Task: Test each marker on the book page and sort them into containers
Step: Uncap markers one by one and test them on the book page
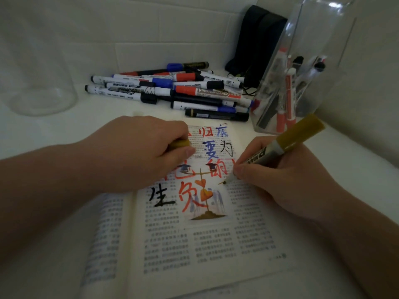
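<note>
Readable stuff: the red-capped marker (207,91) in the pile says "WHITEBOARD". The gold marker (278,147) shows "PMAN". Handwritten on the book page (207,234): 归, 要, 为, 的, 生, 免 in red, blue and black. The printed text is too blurry.

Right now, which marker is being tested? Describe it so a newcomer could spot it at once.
Start at the open book in the foreground. Over its right page, the right hand holds the gold marker with its tip on the paper. Unlike the red, blue and black markers in the pile behind, its body is mustard gold.
</note>
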A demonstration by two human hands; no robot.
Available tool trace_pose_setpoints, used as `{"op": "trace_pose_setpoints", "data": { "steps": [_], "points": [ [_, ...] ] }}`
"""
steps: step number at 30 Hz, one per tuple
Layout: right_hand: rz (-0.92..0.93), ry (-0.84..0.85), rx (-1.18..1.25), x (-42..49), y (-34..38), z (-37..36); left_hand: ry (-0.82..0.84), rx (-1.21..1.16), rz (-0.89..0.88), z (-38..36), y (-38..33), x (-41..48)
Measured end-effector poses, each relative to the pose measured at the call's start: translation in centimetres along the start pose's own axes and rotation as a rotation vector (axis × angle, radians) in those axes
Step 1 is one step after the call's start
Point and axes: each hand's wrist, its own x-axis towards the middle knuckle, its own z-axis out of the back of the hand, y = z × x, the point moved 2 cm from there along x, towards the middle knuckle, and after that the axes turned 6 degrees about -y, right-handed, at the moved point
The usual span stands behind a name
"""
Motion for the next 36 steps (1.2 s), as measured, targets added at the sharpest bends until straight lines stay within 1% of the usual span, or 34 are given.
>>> {"op": "trace_pose_setpoints", "data": {
  "steps": [2,7,11,13,17,19,22,26,32,36],
  "points": [
    [0.013,0.035,0.003,-0.15,0.09,-0.09,0.002,-0.005,0.0,0.04,-0.07,-0.01],
    [0.03,0.012,-0.006,0.0,-0.03,-0.12,0.011,0.005,-0.011,0.08,-0.17,0.01],
    [0.039,0.113,0.019,-0.38,0.07,-0.12,0.011,0.004,-0.016,0.01,-0.15,-0.02],
    [0.037,0.097,-0.007,-0.3,0.13,-0.14,0.007,0.002,-0.019,0.01,-0.16,-0.01],
    [0.018,-0.003,-0.115,0.31,-0.26,0.1,0.004,0.0,-0.014,0.06,-0.19,0.0],
    [-0.002,-0.023,-0.077,0.45,-0.55,0.3,0.002,0.003,-0.014,0.02,-0.18,-0.01],
    [-0.001,-0.023,0.061,0.32,-0.65,0.37,-0.002,0.006,-0.017,-0.09,-0.02,-0.03],
    [0.033,0.005,-0.007,0.17,-0.41,0.08,-0.022,0.003,-0.02,-0.2,0.17,-0.06],
    [0.042,0.119,0.105,-0.08,-0.55,0.13,-0.018,0.011,-0.01,-0.13,0.02,-0.06],
    [0.075,0.136,0.058,-0.04,-0.73,0.18,-0.004,0.011,-0.005,-0.19,0.05,0.01]
  ]
}}
